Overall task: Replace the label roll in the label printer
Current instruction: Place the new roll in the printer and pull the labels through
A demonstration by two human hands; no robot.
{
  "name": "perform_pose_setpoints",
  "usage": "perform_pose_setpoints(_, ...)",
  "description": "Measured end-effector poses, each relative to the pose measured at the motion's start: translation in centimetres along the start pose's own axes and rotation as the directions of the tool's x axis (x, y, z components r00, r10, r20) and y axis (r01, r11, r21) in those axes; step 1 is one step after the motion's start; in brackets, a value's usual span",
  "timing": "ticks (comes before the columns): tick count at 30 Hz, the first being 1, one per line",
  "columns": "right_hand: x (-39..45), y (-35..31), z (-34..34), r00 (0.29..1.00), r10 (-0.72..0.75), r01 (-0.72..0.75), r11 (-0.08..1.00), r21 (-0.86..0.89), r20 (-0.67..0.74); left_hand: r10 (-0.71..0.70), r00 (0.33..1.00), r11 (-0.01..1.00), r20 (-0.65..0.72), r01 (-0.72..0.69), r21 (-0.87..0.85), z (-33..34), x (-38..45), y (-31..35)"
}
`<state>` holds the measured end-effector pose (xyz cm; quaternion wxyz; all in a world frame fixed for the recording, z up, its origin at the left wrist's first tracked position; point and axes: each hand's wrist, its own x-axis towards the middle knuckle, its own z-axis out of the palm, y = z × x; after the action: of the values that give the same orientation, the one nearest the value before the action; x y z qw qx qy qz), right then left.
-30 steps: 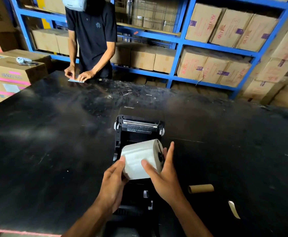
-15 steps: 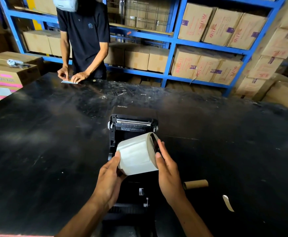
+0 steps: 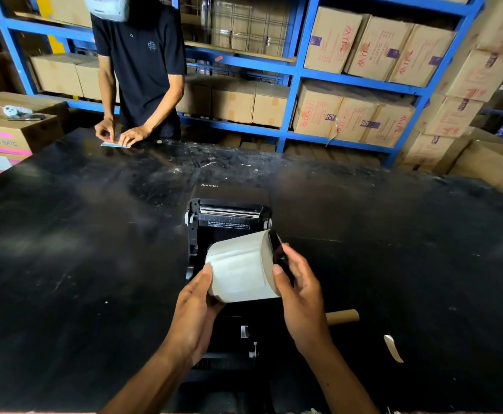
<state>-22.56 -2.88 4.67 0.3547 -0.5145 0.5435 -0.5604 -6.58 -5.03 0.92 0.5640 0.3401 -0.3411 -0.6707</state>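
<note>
1. While held over the open bay, label roll (image 3: 241, 268): white, full, lying on its side, tilted, its right end higher; above the black label printer (image 3: 229, 222), not seated in it.
2. Left hand (image 3: 198, 309): wrapped around the roll's left end from below, thumb on the front face, gripping.
3. Right hand (image 3: 301, 297): closed on the roll's right end, fingers over the dark core opening, thumb on the rim.
4. Label printer: lid open, print bar and roller exposed at the far edge, "Xprinter" lettering on the lid behind.
5. Cardboard core (image 3: 342, 316): bare brown tube, lying on the table (image 3: 65, 264) just right of the right wrist.
6. Paper scrap (image 3: 393, 348): pale curled strip, on the table near the core.
7. Second person (image 3: 141, 70): dark shirt, standing at the table's far edge, both hands on a small flat item.
8. Blue shelving (image 3: 295, 76): stocked with cardboard cartons.
</note>
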Motion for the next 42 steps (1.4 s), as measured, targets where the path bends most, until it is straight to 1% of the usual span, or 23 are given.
perform_pose_setpoints(6,-0.1,-0.6,0.1,1.0,0.016,-0.015,0.997,0.073,-0.019,0.009,1.0,1.0,-0.006,-0.009,-0.027,-0.2,-0.3,-0.2)
perform_pose_setpoints(8,-0.1,-0.5,-0.2,1.0,0.015,-0.016,0.997,0.074,0.015,0.013,1.0,0.999,-0.015,-0.013,-0.035,-0.5,-0.3,-0.1)
perform_pose_setpoints(10,-0.2,-0.4,-0.3,0.998,0.011,-0.015,0.998,0.068,0.065,0.013,1.0,0.999,-0.016,-0.014,-0.046,-0.6,-0.2,0.0)
perform_pose_setpoints(14,-0.5,0.0,0.3,0.999,0.012,-0.014,0.999,0.051,0.042,0.02,1.0,0.998,-0.007,-0.02,-0.06,-0.4,-0.3,0.2)
perform_pose_setpoints(16,-0.5,0.1,0.3,0.999,0.012,-0.011,1.0,-0.016,0.037,0.018,1.0,0.998,-0.015,-0.019,-0.054,-0.5,-0.4,0.3)
perform_pose_setpoints(18,-0.2,0.4,0.1,0.999,0.023,-0.018,0.992,-0.123,0.041,0.023,1.0,1.0,-0.017,-0.024,-0.013,-0.8,-0.5,0.4)
perform_pose_setpoints(20,0.1,0.7,0.0,0.997,0.059,-0.051,0.985,-0.164,0.05,0.031,0.999,0.999,-0.022,-0.031,0.032,-1.0,-0.6,0.7)
perform_pose_setpoints(22,0.1,1.1,0.3,0.99,0.124,-0.116,0.986,-0.117,0.065,0.055,0.998,0.995,-0.033,-0.052,0.089,-1.2,-0.7,0.9)
perform_pose_setpoints(25,-0.2,1.4,1.4,0.961,0.259,-0.255,0.966,-0.046,0.097,0.119,0.991,0.966,-0.055,-0.103,0.236,-1.6,-0.8,0.8)
perform_pose_setpoints(27,-0.3,1.9,2.0,0.955,0.276,-0.276,0.961,-0.015,0.108,0.161,0.986,0.938,-0.05,-0.137,0.32,-1.9,-0.8,0.6)
perform_pose_setpoints(30,-0.2,2.9,3.0,0.958,0.264,-0.265,0.964,-0.006,0.11,0.179,0.983,0.908,-0.035,-0.151,0.39,-2.2,-1.1,0.2)
perform_pose_setpoints(34,0.6,4.3,3.8,0.95,0.292,-0.293,0.956,-0.006,0.114,0.147,0.989,0.883,-0.023,-0.121,0.454,-2.7,-0.4,0.5)
perform_pose_setpoints(37,1.3,5.2,4.3,0.948,0.298,-0.299,0.954,-0.01,0.113,0.082,0.995,0.873,-0.051,-0.047,0.486,-3.2,0.7,0.8)
perform_pose_setpoints(39,1.8,5.7,4.7,0.95,0.29,-0.291,0.957,-0.009,0.112,0.046,0.997,0.867,-0.066,-0.007,0.498,-3.6,1.5,0.8)
perform_pose_setpoints(42,2.4,6.5,5.0,0.963,0.245,-0.24,0.969,-0.056,0.109,0.004,0.997,0.836,-0.077,0.039,0.547,-4.2,2.3,0.4)
